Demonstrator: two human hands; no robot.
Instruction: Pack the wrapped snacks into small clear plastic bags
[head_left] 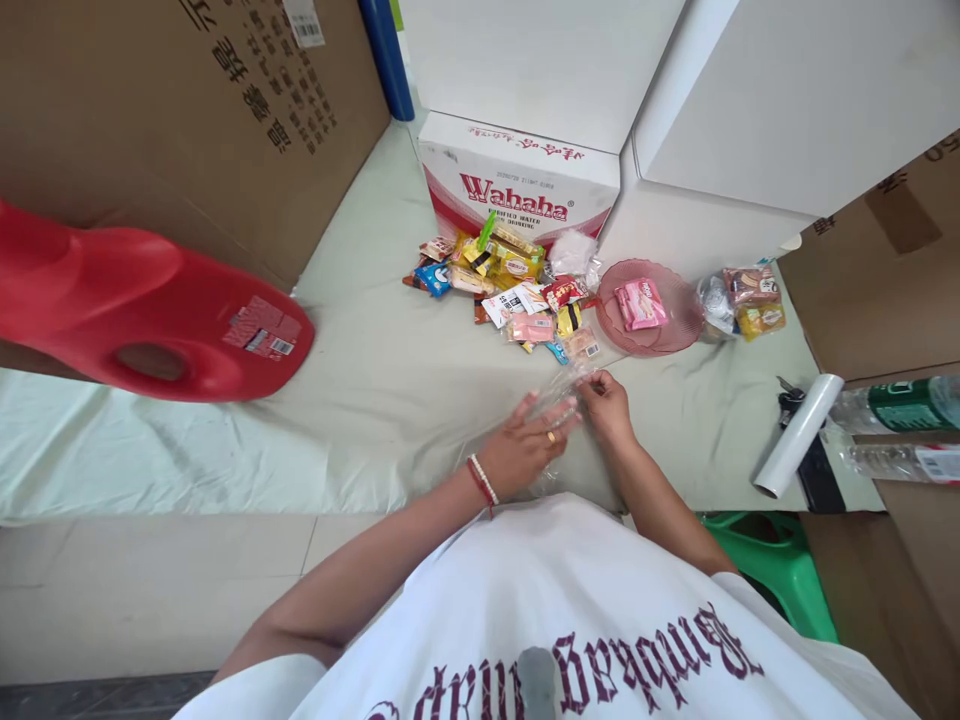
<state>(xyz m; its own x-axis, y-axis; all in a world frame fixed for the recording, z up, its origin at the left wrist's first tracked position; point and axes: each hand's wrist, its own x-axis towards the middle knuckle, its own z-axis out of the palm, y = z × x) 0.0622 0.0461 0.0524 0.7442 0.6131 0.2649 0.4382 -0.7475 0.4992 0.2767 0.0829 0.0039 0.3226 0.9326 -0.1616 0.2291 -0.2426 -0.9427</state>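
Fingers point(589, 383) of R hand point(607, 408) pinched tight on clear plastic point(561, 380), close to counter point(390, 380) edge. L hand point(521, 452) lies over same plastic, fingers out straight & slightly apart; can't tell if they press on it. Plastic runs btwn both hands, part hidden under L. Just beyond: pile of snack packs point(517, 265), mixed colours. Pink bowl point(684, 325) to R of pile, w/ pink pack point(641, 303) inside; more packs point(752, 287) right beside bowl. Behind pile: white/red box point(517, 170). Far L, red jug point(217, 280). Far R, white roll point(799, 435), nr 2 bottles point(910, 405). Green stool point(814, 590) below counter edge.
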